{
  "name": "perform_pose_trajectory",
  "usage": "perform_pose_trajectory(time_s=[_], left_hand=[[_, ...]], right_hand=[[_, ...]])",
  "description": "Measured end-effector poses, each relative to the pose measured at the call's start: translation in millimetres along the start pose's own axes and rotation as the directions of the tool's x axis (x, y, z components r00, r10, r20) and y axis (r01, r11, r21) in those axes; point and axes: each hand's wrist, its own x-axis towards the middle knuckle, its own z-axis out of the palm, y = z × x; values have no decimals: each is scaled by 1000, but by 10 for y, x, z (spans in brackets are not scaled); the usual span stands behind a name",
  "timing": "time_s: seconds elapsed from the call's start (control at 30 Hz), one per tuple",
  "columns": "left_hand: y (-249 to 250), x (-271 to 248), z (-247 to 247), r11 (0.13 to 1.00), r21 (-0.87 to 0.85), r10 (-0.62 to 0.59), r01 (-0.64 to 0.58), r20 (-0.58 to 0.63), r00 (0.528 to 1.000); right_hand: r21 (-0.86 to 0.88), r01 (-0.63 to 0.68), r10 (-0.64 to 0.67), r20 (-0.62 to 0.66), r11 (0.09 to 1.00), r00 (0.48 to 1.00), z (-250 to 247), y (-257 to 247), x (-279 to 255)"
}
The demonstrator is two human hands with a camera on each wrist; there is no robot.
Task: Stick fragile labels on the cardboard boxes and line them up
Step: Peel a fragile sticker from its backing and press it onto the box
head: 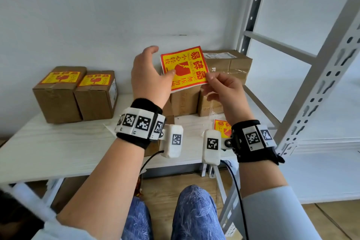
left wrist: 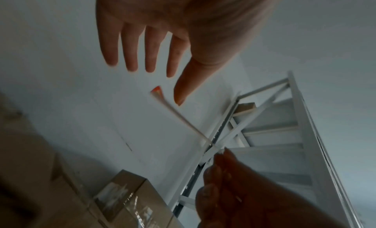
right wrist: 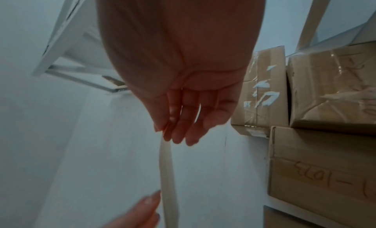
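Two labelled boxes (head: 75,93) line the table's (head: 58,142) back-left edge; the right hand (head: 222,87) pinches a fresh label (head: 185,67), the left hand (head: 150,76) spread open beside it, unlabelled boxes (head: 224,66) waiting.

Two labelled boxes (head: 76,93) are sitting side by side, touching, at the left back of the table (head: 58,142). A stack of boxes (head: 212,84) is standing at the right back, against the wall. I am holding a label (head: 185,68) in front of that stack, my left hand (head: 150,76) at its left edge, my right hand (head: 222,89) pinching its lower right corner. More labels (head: 222,126) are lying on the table beneath my right wrist. The shelving frame (head: 311,84) is standing to the right of the table.
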Motion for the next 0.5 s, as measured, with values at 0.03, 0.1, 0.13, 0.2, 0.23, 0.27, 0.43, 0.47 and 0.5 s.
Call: perform_pose_trajectory(time_s=[0.03,0.1,0.13,0.2,0.23,0.27,0.43,0.47,0.5], left_hand=[[9,-17,-24,992,76,106,-105,-6,994],[46,-39,-57,968,74,238,-241,45,970],[79,-58,-72,971,5,238,-240,109,965],[122,-106,-91,973,-156,205,-171,244,948],[124,-124,-98,966,-216,198,-140,275,941],[108,-137,-106,960,-252,192,-121,278,941],[-27,-124,-184,959,-250,170,-131,140,976],[-39,-121,-197,960,-246,167,-132,129,978],[-45,-118,-210,962,-238,167,-134,125,978]], right_hand=[[-19,21,-21,-8,1000,1000,62,-11,6],[-37,62,-63,-15,997,998,189,-30,23],[-36,82,-82,-11,996,997,245,-37,29],[-33,121,-121,8,992,993,335,-54,34],[-30,138,-137,19,990,990,371,-59,37],[-23,149,-148,32,989,988,404,-60,41],[18,134,-135,104,991,985,522,-57,31],[19,128,-129,110,992,985,536,-62,25],[18,121,-122,112,992,986,549,-66,21]])
